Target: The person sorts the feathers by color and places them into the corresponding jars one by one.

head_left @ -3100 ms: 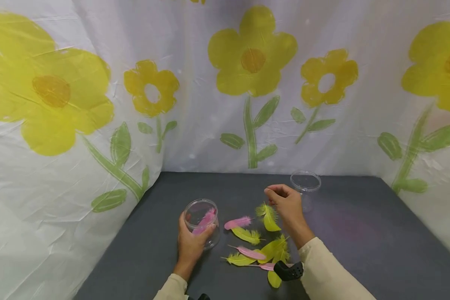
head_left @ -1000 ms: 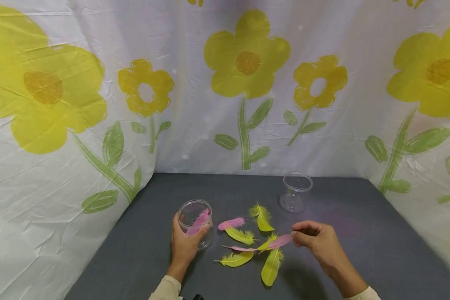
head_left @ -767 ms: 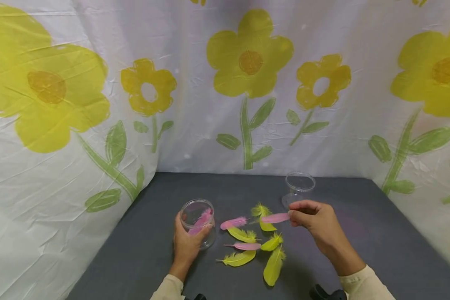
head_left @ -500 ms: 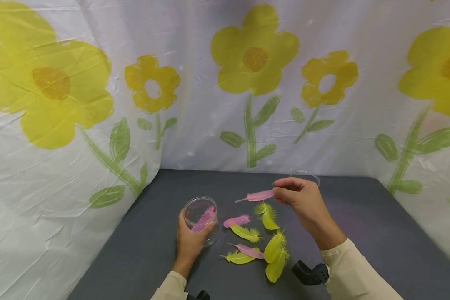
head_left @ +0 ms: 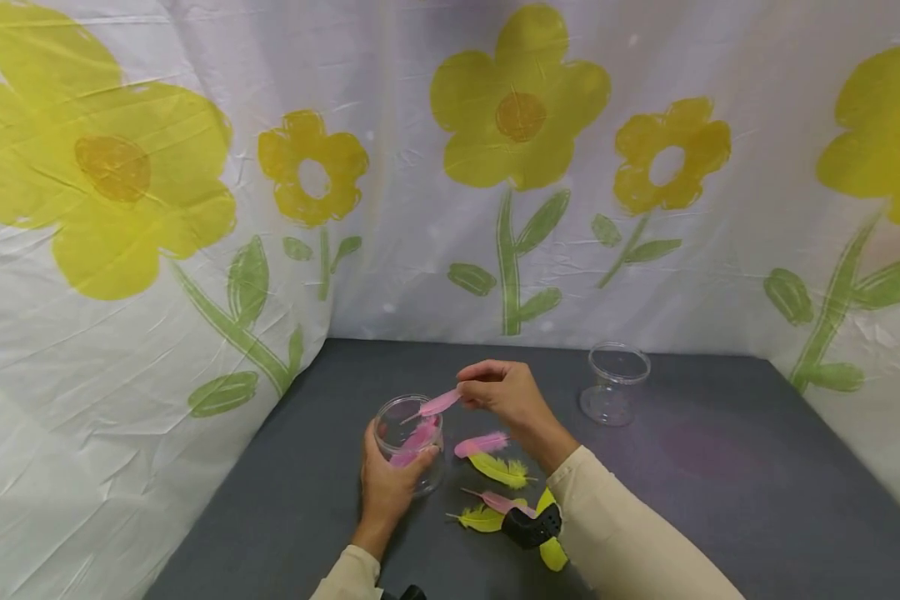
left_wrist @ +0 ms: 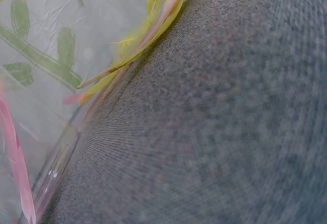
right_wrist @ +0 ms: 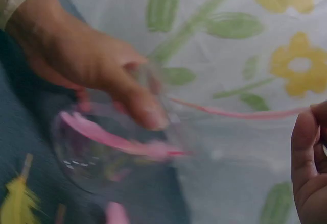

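My left hand (head_left: 392,492) grips a clear plastic jar (head_left: 432,477) round its side, tilted slightly, with pink feather (head_left: 414,443) inside. Above the jar's mouth, my right hand (head_left: 516,407) pinches another pink feather (head_left: 441,403) by its soft end; the quill points down over the rim. The right wrist view also has this held feather (right_wrist: 255,115) beside the jar (right_wrist: 87,170). Pink feathers (head_left: 482,444) and yellow feathers (head_left: 499,469) lie on the table, some partly hidden behind my right wrist and sleeve. In the left wrist view, feathers (left_wrist: 138,48) lie past the jar's edge.
A second clear container (head_left: 607,406) stands at the back right of the dark grey table (head_left: 690,500). White cloth with printed yellow flowers (head_left: 521,117) hangs behind and at the sides. A black wrist device (head_left: 532,527) hangs over the feathers.
My right hand has picked a pink feather from the pile, lifted it, and carried it left to above the jar. My left hand has kept its hold on the jar.
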`<state>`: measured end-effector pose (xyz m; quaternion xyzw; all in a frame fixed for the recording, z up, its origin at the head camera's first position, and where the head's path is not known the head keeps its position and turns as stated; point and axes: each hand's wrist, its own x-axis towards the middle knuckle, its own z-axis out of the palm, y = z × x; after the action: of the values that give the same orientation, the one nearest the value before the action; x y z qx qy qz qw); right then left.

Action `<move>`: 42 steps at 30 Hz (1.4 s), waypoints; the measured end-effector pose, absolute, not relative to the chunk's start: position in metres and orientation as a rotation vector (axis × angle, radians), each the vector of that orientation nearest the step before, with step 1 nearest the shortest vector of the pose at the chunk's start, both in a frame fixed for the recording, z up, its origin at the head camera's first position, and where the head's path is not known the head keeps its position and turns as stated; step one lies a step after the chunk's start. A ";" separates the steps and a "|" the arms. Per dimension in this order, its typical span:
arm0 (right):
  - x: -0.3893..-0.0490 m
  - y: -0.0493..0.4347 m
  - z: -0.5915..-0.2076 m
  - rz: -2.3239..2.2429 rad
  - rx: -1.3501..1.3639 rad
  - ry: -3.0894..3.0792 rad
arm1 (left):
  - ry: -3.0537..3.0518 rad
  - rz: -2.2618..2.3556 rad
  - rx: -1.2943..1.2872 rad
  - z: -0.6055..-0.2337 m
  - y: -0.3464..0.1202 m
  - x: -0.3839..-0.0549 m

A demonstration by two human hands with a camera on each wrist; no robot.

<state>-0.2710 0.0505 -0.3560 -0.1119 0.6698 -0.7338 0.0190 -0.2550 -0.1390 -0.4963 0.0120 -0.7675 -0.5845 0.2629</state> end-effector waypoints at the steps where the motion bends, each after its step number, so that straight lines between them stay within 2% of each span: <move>1: -0.274 0.045 -0.361 -2.262 -0.353 2.078 | -2.075 -1.576 0.030 -0.496 -0.139 -0.255; 11: -0.286 0.013 -0.397 -2.058 -0.384 2.209 | -2.061 -1.584 0.024 -0.498 -0.140 -0.255; 20: -0.282 0.014 -0.402 -2.072 -0.380 2.250 | -2.078 -1.613 0.036 -0.499 -0.138 -0.255; 27: -0.276 0.042 -0.389 -2.171 -0.328 2.264 | -2.058 -1.552 0.029 -0.499 -0.139 -0.256; 35: -0.257 0.099 -0.362 -2.405 -0.284 2.240 | -2.069 -1.582 0.036 -0.496 -0.137 -0.256; 42: -0.233 0.133 -0.386 -2.387 -0.110 2.312 | -2.055 -1.588 0.030 -0.500 -0.140 -0.258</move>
<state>-0.2329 0.1334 -0.3859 -0.0331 0.6924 -0.7150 -0.0914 -0.2578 -0.1397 -0.4997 0.0113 -0.7622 -0.5888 0.2689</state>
